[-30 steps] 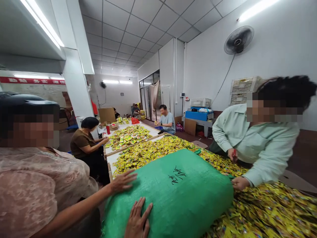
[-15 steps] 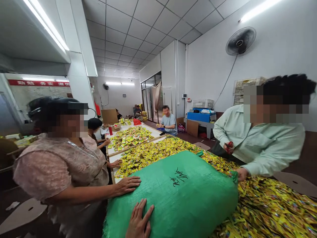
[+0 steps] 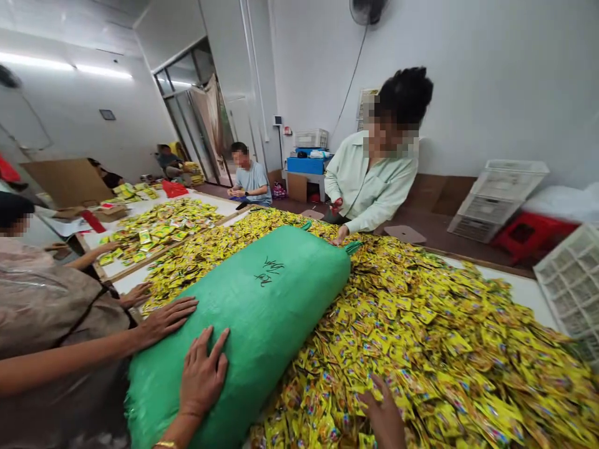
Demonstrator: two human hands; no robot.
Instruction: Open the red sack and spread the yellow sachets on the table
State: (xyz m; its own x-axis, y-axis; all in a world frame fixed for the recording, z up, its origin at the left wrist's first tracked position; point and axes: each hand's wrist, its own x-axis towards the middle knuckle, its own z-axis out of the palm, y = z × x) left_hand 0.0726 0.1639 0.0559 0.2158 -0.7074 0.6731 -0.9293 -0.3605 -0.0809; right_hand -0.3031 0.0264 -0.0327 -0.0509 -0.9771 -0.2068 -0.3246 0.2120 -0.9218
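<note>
A full green sack point(image 3: 262, 312) with black handwriting lies on a heap of small yellow packets point(image 3: 421, 330). My left hand point(image 3: 203, 371) rests flat on the sack's near side, its fingers spread. Over the packets at the bottom, right of the sack, is my right hand point(image 3: 384, 411), with fingers apart and nothing held. Another person's hand point(image 3: 168, 318) lies on the sack's left edge. Across the table a person in a light green shirt point(image 3: 374, 181) touches the sack's far corner and holds something red in the other hand.
White crates point(image 3: 500, 193) and a red stool point(image 3: 533, 237) stand at the right. A white rack point(image 3: 573, 274) leans by the table's right edge. A seated person point(image 3: 251, 181) is at the far side, and more packets point(image 3: 163, 224) cover the left table.
The view has swung to the right, and my right hand has come into it. My left hand is still on the sack. The far person's hand remains at the sack's corner.
</note>
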